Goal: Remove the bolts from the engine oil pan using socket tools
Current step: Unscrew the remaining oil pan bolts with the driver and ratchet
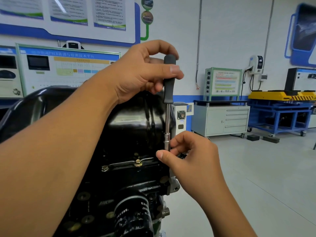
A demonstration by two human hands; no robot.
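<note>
A black glossy engine oil pan (pixel 133 120) fills the lower left and centre, mounted on a black engine block. Along the pan's near flange sit 2 brass-coloured bolts (pixel 137 163), side by side, the left one smaller in view. Below them, at the bottom edge, a black oil filter (pixel 135 218) with white lettering points toward the viewer. The left hand (pixel 143 74) reaches in from the lower left, its fingers and thumb curled round the black grip of a socket driver (pixel 168 103) held upright. The driver's silver shaft runs straight down to a silver socket (pixel 167 141) at the pan's right edge. The right hand (pixel 189 156) comes in from the lower right, thumb and fingertips pinching the socket's lower end. Farther right, a grey drawer cabinet (pixel 222 120) and a blue and yellow trolley (pixel 280 108) stand on the pale floor.
</note>
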